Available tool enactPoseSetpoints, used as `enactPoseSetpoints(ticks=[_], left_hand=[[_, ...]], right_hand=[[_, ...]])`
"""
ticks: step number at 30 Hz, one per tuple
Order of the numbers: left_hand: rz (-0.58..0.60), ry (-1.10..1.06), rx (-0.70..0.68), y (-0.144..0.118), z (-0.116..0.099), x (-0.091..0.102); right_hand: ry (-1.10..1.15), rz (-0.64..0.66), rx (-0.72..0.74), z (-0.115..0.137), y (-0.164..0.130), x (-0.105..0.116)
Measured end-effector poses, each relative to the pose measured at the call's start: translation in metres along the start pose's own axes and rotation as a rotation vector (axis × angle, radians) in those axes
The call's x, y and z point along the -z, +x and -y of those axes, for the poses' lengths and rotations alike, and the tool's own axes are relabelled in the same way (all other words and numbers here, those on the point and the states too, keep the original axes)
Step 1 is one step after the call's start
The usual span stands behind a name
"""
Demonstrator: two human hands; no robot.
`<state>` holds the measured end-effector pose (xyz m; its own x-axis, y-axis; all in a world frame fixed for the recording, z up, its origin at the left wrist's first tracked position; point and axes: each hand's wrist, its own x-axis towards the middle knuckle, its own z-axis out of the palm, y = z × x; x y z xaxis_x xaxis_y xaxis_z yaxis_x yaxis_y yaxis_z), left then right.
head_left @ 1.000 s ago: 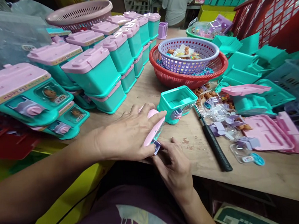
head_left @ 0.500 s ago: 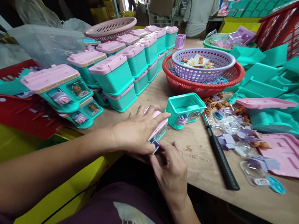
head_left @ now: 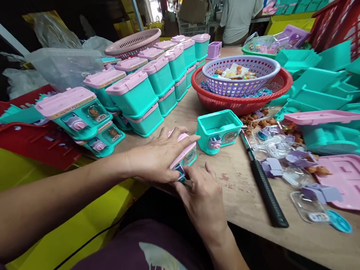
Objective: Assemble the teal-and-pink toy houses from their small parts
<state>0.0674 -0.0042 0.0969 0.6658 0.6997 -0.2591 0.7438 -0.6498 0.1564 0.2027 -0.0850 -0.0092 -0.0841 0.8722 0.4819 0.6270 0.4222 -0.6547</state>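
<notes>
My left hand [head_left: 157,156] lies over the pink lid of a small teal toy box [head_left: 190,154], fingers spread across the top and thumb down at the front, holding it on the table. At that box's front corner is a lilac-edged part with a dark inside [head_left: 180,172]. My right hand [head_left: 203,197] has its thumb and fingers closed close against this part; whatever is between the fingertips is hidden. Just beyond stands a lidless teal box [head_left: 219,127] with a lilac and pink piece and a clear window on its front. A hammer-like tool with a black grip [head_left: 267,190] lies to the right.
Stacked lidded boxes [head_left: 133,95] stand behind to the left. A purple basket [head_left: 241,82] sits in a red basket [head_left: 202,96]. Clear and lilac parts [head_left: 298,175], teal shells [head_left: 317,95] and pink lids [head_left: 352,179] spread at right. A person [head_left: 242,13] is in the background.
The view has shifted slightly. Both hands stay at the same box, with the left hand on the lid and the right fingers at the front part.
</notes>
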Motion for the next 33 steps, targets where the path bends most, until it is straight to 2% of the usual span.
enactPoseSetpoints(ticks=[5,10,16,25,33], left_hand=[[0.014,-0.019,-0.002,-0.001,0.003,0.0],[0.019,-0.09,-0.064,-0.002,0.009,0.007],[0.019,-0.084,-0.092,-0.005,0.012,0.009],[-0.041,0.012,-0.117,-0.005,0.006,0.005],[-0.068,-0.04,-0.118,-0.007,0.012,0.002]], right_hand=[[0.146,-0.072,0.019,-0.004,-0.005,-0.005],[0.162,-0.167,-0.081,-0.002,-0.012,-0.009],[0.142,-0.152,-0.017,0.002,-0.008,-0.006],[0.021,-0.042,0.083,-0.001,-0.003,0.006],[0.0,-0.153,0.04,0.002,-0.012,-0.006]])
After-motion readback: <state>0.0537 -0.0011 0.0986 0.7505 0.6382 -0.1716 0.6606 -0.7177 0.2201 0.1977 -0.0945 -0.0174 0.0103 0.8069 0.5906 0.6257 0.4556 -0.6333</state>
